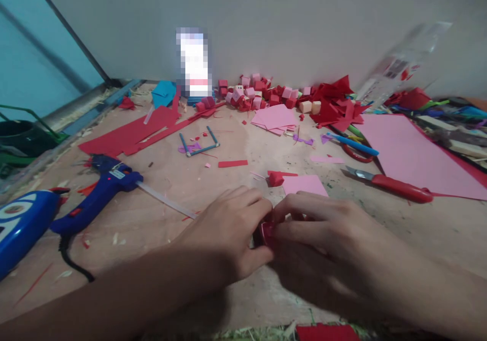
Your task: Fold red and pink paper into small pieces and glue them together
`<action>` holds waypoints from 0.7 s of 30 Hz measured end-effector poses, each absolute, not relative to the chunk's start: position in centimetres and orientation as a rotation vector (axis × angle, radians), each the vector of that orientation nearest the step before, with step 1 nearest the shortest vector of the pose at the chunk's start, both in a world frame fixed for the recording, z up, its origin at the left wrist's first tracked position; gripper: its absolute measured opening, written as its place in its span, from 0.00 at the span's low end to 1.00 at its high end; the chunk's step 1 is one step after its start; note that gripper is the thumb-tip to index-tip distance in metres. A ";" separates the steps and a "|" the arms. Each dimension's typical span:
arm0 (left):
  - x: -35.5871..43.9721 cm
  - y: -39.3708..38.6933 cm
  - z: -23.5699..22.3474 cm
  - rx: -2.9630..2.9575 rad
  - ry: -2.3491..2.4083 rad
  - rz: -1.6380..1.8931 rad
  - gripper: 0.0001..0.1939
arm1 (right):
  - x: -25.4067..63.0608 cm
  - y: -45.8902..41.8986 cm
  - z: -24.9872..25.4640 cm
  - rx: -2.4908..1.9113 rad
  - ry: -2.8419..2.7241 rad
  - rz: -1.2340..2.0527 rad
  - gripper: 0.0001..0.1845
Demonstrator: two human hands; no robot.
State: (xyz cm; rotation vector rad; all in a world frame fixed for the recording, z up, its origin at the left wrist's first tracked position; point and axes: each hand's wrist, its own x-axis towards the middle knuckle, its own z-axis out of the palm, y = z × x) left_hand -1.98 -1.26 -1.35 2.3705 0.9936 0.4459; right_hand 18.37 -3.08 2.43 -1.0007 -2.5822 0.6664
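Close together near the front middle of the table, my two hands work on a small red paper piece (268,233) that looks folded. My left hand (232,229) closes on its left side, thumb below and fingers above. From the right, my right hand (327,222) pinches the same piece with bent fingers. Much of the paper is hidden by the fingers. Just beyond them lie a small red folded paper shape (276,179) and a pink paper square (304,185).
A blue glue gun (101,194) with its glue stick lies left, beside a blue-and-white object (25,224). At right are a red-handled utility knife (399,186), scissors (357,153) and pink sheets (414,153). Along the wall stand a lit phone (195,59), paper cubes (258,92) and a plastic bottle (403,64).
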 end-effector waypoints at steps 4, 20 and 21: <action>-1.9 -1.2 -1.4 2.368 1.021 0.427 0.16 | 18.1 -3.0 2.8 -0.998 -2.671 0.649 0.09; -2.1 -1.3 -1.5 2.406 0.979 0.499 0.10 | 18.1 -3.2 3.0 -0.987 -2.793 0.384 0.14; -2.1 -1.3 -1.5 2.410 0.981 0.499 0.10 | 18.1 -3.3 3.0 -0.966 -2.807 0.379 0.14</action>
